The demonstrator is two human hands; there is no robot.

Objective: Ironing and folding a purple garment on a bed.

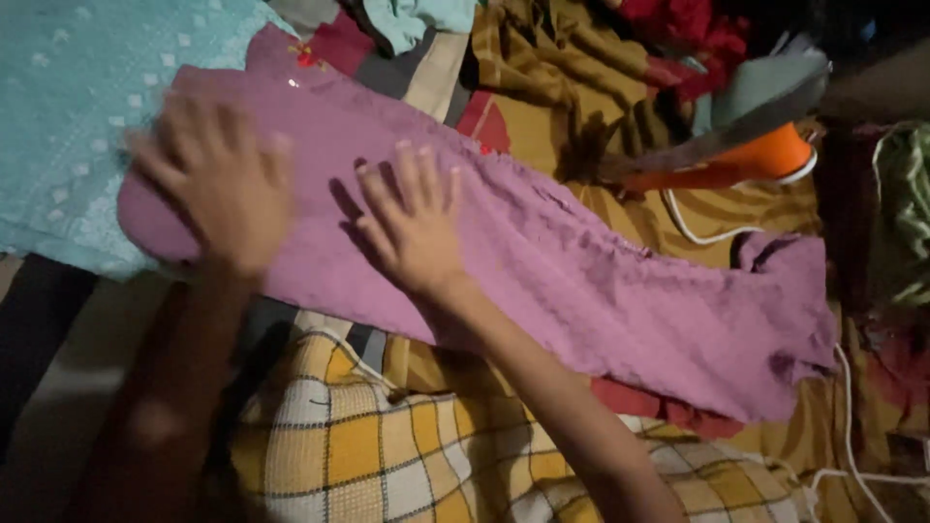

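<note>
A long purple textured garment [581, 281] lies spread diagonally from upper left to lower right. My left hand [218, 184] presses flat on its left end, fingers spread, slightly blurred. My right hand [412, 218] lies flat on the cloth near its middle, fingers apart and pointing up. Neither hand grips anything. An orange and grey clothes iron [746, 145] rests on its side beyond the garment at the upper right, apart from both hands.
A light blue embroidered cloth [68, 107] lies under the garment's left end. A mustard patterned sheet [552, 87] covers the surface. A yellow checked cloth [387, 446] is near me. A white cord [852, 426] runs along the right. Red clothes [688, 29] are piled at the top.
</note>
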